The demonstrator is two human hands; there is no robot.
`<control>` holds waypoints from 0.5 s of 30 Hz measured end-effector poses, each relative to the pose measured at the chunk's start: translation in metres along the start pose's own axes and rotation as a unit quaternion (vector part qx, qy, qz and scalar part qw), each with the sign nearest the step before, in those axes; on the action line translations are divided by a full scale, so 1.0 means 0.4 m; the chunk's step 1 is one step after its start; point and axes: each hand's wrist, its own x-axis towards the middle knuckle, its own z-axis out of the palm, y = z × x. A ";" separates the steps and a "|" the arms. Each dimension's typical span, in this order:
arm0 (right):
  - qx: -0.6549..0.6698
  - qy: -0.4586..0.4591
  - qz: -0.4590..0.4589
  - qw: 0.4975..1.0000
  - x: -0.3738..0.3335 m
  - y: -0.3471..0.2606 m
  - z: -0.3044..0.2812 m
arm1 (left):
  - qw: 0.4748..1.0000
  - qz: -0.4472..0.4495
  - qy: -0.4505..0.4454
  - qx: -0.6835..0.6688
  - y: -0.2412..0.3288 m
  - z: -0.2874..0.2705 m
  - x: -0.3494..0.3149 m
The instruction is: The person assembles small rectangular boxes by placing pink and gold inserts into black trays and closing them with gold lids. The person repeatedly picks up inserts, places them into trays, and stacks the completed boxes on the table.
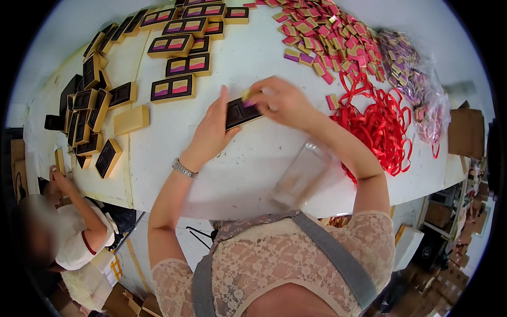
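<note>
My left hand grips the left end of a gold box with a black insert, its thumb along the near edge. The box lies tilted over the white table. Above the insert's right part, my right hand pinches a small purple-and-gold packet, slightly blurred. To the left sits a finished-looking box with one purple and one pink packet in its two recesses. Several more filled boxes stand stacked behind it.
Pink-and-gold packets are heaped at the far right, beside a clear bag of purple ones. Red ribbons lie near my right forearm, with a clear plastic container closer. Boxes without packets pile up at left, near another person.
</note>
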 end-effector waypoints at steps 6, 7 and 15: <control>-0.077 -0.039 -0.172 0.981 0.003 -0.052 0.066 | 0.990 0.087 0.110 0.015 -0.032 0.041 -0.009; -0.043 -0.066 -0.147 0.986 0.004 -0.048 0.047 | 0.988 0.098 0.088 0.083 -0.023 0.035 -0.014; -0.387 -0.003 -0.006 0.922 0.054 0.453 -0.105 | 0.962 0.142 0.053 0.228 0.006 0.023 0.009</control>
